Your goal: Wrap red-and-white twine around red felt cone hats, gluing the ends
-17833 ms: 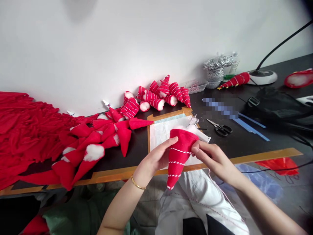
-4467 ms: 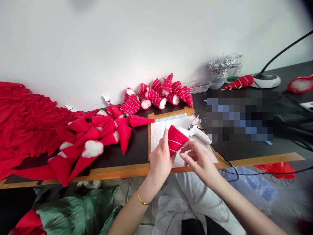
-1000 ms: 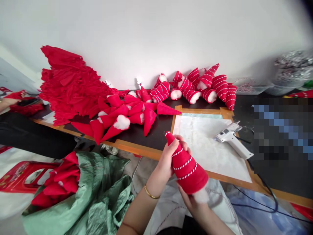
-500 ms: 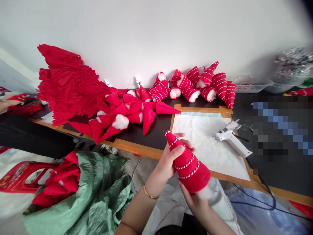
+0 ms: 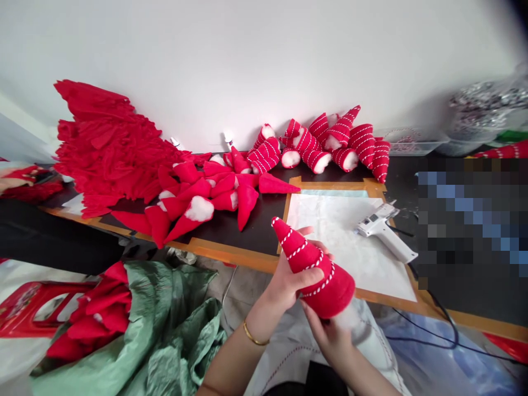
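A stuffed red fabric cone [image 5: 336, 289] with white filling at its wide end is tilted in front of me, tip up to the left. Red-and-white twisted cord [image 5: 315, 264] winds around it in several turns. My left hand [image 5: 291, 280] wraps the cone's middle, thumb lying over the cord and fingers behind. Under the wide end, my right hand [image 5: 330, 333] grips the cone from below; its fingertips are partly hidden. More cord runs loosely across my lap. Just beyond the cone, a white glue gun [image 5: 383, 228] lies on a white sheet [image 5: 330, 220] taped to the table.
Plain stuffed red cones [image 5: 202, 192] lie left of the sheet, before a tall stack of red fabric [image 5: 111, 143]. Cord-wrapped cones [image 5: 317, 143] are heaped by the wall. A green sack [image 5: 152, 308] of red pieces stands lower left. Another person's hand [image 5: 12, 179] shows at far left.
My left thumb has slid down the cone toward its wide end and now presses over the lower cord turns. The whole view has shifted slightly.
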A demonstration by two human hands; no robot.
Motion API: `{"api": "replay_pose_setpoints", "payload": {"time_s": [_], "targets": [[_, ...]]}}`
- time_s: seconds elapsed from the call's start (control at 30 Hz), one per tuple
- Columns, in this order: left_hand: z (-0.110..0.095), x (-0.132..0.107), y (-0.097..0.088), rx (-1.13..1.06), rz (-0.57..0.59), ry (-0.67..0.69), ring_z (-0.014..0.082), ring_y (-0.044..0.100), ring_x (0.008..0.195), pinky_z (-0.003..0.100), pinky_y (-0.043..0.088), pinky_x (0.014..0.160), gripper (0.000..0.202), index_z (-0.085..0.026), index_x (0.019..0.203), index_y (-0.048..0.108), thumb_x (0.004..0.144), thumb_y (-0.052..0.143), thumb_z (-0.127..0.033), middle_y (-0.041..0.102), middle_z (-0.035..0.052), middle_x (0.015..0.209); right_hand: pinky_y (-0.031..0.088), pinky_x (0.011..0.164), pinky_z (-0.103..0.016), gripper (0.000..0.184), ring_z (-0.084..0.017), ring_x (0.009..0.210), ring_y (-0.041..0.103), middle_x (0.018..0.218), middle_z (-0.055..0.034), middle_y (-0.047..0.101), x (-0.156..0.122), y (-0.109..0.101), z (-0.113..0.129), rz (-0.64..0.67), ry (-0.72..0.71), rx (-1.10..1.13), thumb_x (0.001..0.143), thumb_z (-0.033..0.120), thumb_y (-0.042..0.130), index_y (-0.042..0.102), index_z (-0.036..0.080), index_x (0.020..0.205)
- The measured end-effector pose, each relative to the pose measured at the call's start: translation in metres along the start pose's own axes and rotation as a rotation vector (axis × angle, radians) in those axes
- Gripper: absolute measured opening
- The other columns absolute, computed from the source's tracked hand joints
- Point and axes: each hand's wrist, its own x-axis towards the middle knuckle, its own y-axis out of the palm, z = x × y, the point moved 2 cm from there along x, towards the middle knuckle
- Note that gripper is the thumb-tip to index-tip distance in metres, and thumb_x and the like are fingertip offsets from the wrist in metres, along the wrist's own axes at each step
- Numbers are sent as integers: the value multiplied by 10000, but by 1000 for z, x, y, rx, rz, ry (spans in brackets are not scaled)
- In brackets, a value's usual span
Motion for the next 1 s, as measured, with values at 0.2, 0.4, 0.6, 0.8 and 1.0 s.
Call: {"api": "replay_pose_setpoints", "payload": {"time_s": [0.2,0.4,0.6,0.8,1.0], "targets": [[2,2,-3,-99,-39,60,352,609,1200,494,459,1041,993,-274,1362,569,510,906,-655,626,114,1324,646,800,-512,261,-349,893,754,1054,-123,796,8,-7,20,-52,-110,-49,865,242,710,767,226,1119],[-30,12,-31,-283,48,-157,453,504,1341,598,396,1051,1052,-220,1448,515,707,408,-960,526,205,1488,389,408,-234,168,-126,453,479,579,32,564,37,-40,39,-161,97,107,925,335,677,620,232,804],[-24,16,-55,-61,255,-528,291,692,1077,337,515,861,873,-159,1458,498,756,771,-602,591,211,1417,297,431,-205,230,-91,493,393,611,66,472,76,-71,42,-38,205,306,932,411,693,567,231,863],[8,6,-24,88,294,-606,329,707,1047,355,560,778,732,-215,1315,596,647,893,-254,717,122,1190,366,481,-211,208,-99,554,486,722,32,576,89,-72,44,38,146,236,956,405,660,559,227,915],[15,11,-17,144,4,-322,246,717,947,297,545,762,753,-227,1235,571,581,946,-215,739,58,1042,373,490,-220,174,-107,536,473,699,65,522,82,-71,53,26,-68,12,939,277,699,567,266,1052]]}}
